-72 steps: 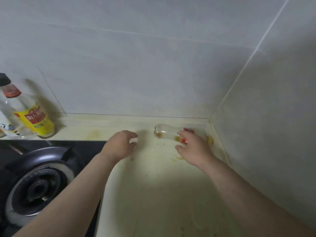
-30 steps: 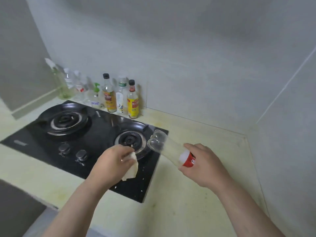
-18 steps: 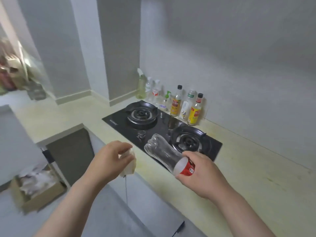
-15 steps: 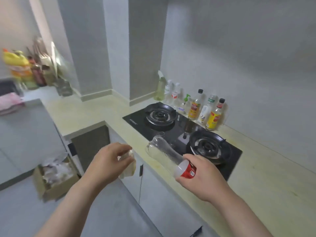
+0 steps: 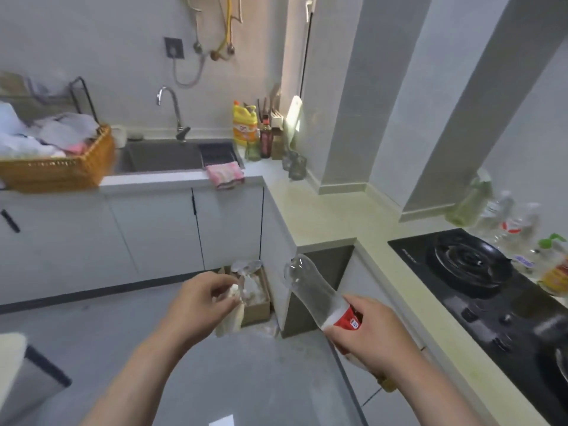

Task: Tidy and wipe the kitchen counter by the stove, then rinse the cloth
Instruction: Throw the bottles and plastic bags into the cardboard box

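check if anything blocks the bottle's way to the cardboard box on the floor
Nothing visible does: open air lies between the bottle in the right hand and the cardboard box; left hand holds paper aside.

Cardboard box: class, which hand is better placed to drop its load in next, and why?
Probably left: the left hand pinches a pale scrap directly in line with the cardboard box; the right hand holds the empty bottle further right.
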A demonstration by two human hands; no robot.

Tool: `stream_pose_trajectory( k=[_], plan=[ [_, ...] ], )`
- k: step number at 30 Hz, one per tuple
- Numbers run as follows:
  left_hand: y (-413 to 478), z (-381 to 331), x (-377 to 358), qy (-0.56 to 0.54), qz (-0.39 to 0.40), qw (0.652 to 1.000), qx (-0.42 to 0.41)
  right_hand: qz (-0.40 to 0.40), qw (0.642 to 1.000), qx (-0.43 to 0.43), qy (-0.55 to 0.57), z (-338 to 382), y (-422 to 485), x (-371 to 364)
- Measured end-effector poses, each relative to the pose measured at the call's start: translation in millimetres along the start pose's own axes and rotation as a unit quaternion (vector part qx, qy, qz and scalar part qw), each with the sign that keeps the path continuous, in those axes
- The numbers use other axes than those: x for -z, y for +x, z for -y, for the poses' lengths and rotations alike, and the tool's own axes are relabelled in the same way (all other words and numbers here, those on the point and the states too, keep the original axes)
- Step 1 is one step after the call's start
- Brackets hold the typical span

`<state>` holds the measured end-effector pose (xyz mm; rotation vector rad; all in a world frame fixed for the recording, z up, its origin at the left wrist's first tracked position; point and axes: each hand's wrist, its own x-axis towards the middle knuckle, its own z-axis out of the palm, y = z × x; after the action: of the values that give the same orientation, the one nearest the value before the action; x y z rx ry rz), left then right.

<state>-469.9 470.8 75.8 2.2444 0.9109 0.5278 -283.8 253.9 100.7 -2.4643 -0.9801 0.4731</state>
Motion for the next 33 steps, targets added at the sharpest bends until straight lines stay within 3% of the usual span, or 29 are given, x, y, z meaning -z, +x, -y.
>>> stream_pose_trajectory(
  k=[7, 16, 33],
  plan=[
    [10, 56, 51, -0.003, -0.045, 0.997, 0.061, 0.030, 0.997, 0.068, -0.015, 75, 57, -37],
    [83, 88, 59, 0.034, -0.049, 0.994, 0.094, 0.065, 0.989, 0.133, 0.023, 115, 151, -45],
    [239, 141, 43, 0.069, -0.047, 0.981, 0.173, 0.141, 0.980, 0.144, 0.002, 143, 365, -71]
  ],
)
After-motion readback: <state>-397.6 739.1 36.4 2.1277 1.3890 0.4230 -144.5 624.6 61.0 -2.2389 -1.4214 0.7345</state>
